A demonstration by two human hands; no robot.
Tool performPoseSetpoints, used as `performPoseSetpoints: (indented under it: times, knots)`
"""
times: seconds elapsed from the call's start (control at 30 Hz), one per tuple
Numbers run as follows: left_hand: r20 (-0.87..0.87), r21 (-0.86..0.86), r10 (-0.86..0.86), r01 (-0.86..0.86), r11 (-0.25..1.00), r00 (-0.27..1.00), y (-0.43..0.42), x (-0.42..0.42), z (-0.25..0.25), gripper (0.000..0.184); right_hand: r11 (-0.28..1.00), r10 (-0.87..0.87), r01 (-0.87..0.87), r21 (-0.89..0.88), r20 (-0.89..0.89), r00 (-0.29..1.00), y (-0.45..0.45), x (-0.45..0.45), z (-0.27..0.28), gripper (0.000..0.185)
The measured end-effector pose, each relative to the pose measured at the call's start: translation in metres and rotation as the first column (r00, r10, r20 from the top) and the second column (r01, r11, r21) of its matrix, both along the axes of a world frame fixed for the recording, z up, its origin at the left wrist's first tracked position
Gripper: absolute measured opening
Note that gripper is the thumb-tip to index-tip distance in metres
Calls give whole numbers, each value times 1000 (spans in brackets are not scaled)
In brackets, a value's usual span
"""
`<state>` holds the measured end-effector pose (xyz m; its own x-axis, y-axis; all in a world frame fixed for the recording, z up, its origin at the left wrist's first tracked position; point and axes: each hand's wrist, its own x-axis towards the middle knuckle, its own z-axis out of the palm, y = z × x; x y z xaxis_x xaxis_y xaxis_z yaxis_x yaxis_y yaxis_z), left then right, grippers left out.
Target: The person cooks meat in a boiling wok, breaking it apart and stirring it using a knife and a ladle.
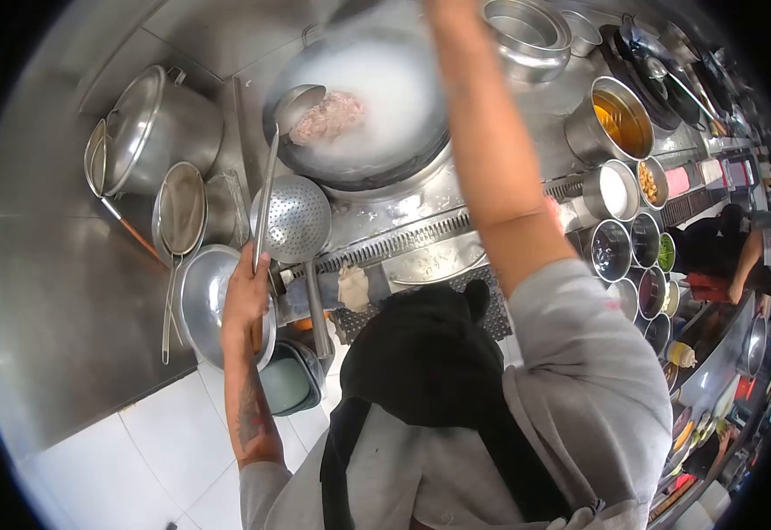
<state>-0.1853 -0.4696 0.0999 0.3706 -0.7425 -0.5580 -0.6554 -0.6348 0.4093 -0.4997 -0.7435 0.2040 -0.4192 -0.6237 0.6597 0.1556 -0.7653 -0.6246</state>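
Note:
My left hand [246, 300] is closed around the long handle of a metal ladle [267, 190]. The ladle's bowl is over the left part of a large wok [359, 177], beside a clump of pale pink meat [331, 117]. Steam or whitish liquid blurs the wok's inside. Just right of the left hand is a perforated strainer [290, 221], its handle pointing down. A metal bowl [211, 305] lies behind that hand. My right arm [491, 132] stretches up across the view, past the wok's right side; its hand is cut off by the top edge.
A big lidded pot [160, 132] and a mesh strainer [181, 208] stand on the left. Beyond my right arm are a pot of orange liquid [622, 124], a container of white contents [617, 193] and several ingredient tins. A bin [290, 380] sits below. Another person's arm [746, 265] shows far right.

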Motion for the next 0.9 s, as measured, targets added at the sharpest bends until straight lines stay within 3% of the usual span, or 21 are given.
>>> performPoseSetpoints:
  times: [0.07,0.1,0.13,0.17,0.2,0.23,0.27,0.33,0.37,0.5,0.57,0.67,0.73,0.8,0.83,0.9]
  knots:
    - [7,12,-1,0,1000,1000,6,9,-13,46,944,-166,216,247,-211,963,-44,70,-136,29]
    - [70,-106,-112,119,987,991,14,28,-35,45,965,-8,37,258,-112,994,-46,71,-151,32]
    - [143,-251,-189,220,943,972,10,36,-52,44,974,5,23,227,-120,993,-58,72,-136,32]
    - [146,-236,-187,218,947,971,16,37,-51,44,968,16,-5,251,-41,999,-56,71,-137,39]
    - [245,-346,-286,360,867,926,27,37,-50,45,956,17,-28,293,40,999,-40,66,-144,47]
    - [363,-485,-346,492,723,865,14,34,-49,45,943,82,-116,311,119,990,-44,57,-152,42]
    - [372,-515,-337,494,700,865,-1,24,-40,45,956,80,-108,273,111,991,-54,47,-136,42]
    - [305,-388,-255,364,847,917,12,6,-17,44,928,58,-168,332,316,947,-36,38,-144,35]
    - [343,-303,-284,392,869,895,10,5,-16,49,927,51,-162,337,316,947,-35,31,-148,35]
    - [415,-242,-347,470,849,841,15,13,-33,46,891,-65,-110,440,364,929,-53,-8,-146,29]
    - [428,-205,-355,472,857,831,25,21,-52,45,733,-504,189,654,334,796,-58,-40,-153,24]
    - [387,-256,-355,469,845,851,35,6,-64,42,681,-528,133,720,357,770,-72,-53,-162,25]
    - [381,-248,-347,456,854,857,33,9,-64,42,715,-471,159,681,301,829,-80,-35,-150,27]
    - [406,-220,-372,484,847,835,40,22,-64,40,901,-152,-3,434,322,935,-84,-18,-156,26]
    - [412,-237,-383,503,831,827,40,28,-64,39,898,-153,-4,439,321,935,-87,-22,-157,26]
    - [437,-218,-364,490,844,822,35,30,-62,40,836,-318,92,542,341,884,-120,-42,-150,26]
